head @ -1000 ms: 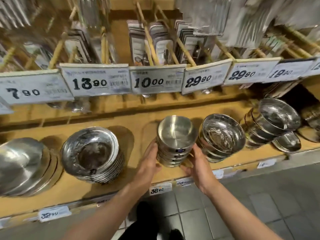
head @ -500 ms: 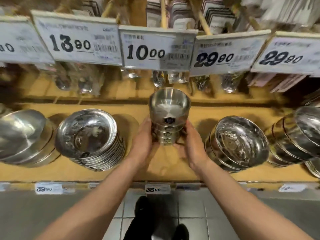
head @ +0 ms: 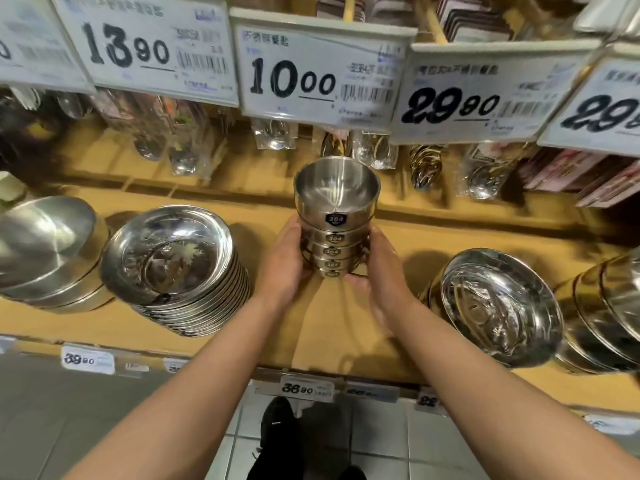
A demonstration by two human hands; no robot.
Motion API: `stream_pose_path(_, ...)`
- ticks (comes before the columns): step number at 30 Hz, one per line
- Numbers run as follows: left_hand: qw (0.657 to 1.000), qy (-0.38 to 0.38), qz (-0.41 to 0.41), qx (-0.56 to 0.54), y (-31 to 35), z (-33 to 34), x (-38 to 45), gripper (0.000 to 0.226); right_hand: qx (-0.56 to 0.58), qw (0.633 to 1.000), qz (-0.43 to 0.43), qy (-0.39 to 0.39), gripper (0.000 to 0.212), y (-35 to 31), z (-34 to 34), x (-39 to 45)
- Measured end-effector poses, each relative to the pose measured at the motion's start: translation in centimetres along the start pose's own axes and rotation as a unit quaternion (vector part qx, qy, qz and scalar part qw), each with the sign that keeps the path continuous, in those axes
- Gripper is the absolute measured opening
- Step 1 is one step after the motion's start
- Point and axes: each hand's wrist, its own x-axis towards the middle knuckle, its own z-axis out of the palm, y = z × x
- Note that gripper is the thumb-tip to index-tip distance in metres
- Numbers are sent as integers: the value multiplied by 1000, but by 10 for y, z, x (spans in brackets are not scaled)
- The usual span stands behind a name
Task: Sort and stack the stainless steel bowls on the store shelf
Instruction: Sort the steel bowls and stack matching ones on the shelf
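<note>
- Five nested steel bowls [head: 335, 216], each with a dark "304" sticker.
- Left hand [head: 284, 261] and right hand [head: 382, 268] curl round the stack's sides.

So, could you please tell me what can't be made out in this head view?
- Base of the small bowl stack: covered by the left hand and right hand.
- Bowls at far right: cut off by the frame edge.
- Small print on the 10.00 price tag: blurred.

Bare forearms — black shoes [head: 278, 434]
</note>
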Motion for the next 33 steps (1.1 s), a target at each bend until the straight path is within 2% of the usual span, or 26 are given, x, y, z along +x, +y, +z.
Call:
stream_pose_path(6, 1000, 1, 19, 0, -6, -3, 0, 38, 40, 999, 14, 4, 35, -6, 3, -12)
stream_pose_path(8, 999, 33, 16, 18, -11, -4, -9, 41, 51, 998, 30, 2, 41, 2, 2, -27)
stream_pose_path(11, 993, 88, 6, 80, -28, -3, -37, 40, 8, 999, 48, 15, 44, 19, -7, -64)
stream_pose_path(14, 992, 76, -14, 104, -48, 2, -72, 30, -1, 996, 89, 5, 45, 42, -27, -107)
stream_pose_path(17, 988, 37, -32, 144, -62, 17, -101, 29, 24, 989, 144, 24, 34, 63, -64, -147)
stream_pose_path(20, 992, -4, -83, 91, -62, 49, -120, 25, 41, 987, 132, 81, 20, 73, -122, -172)
stream_pose_path(24, 992, -76, -100, 26, -57, 96, -132, 28, 86, 981, 72, 159, 26, 54, -185, -171)
stream_pose_path(27, 992, -89, -87, -33, -56, 120, -137, 30, 113, 985, 27, 130, 37, 32, -191, -157)
stream_pose_path(30, 990, -70, -92, -78, -56, 134, -132, 36, 114, 989, -7, 94, 41, 18, -182, -143)
stream_pose_path(33, 986, -59, -97, -125, -50, 140, -115, 28, 138, 987, -15, 82, 42, 5, -171, -126)
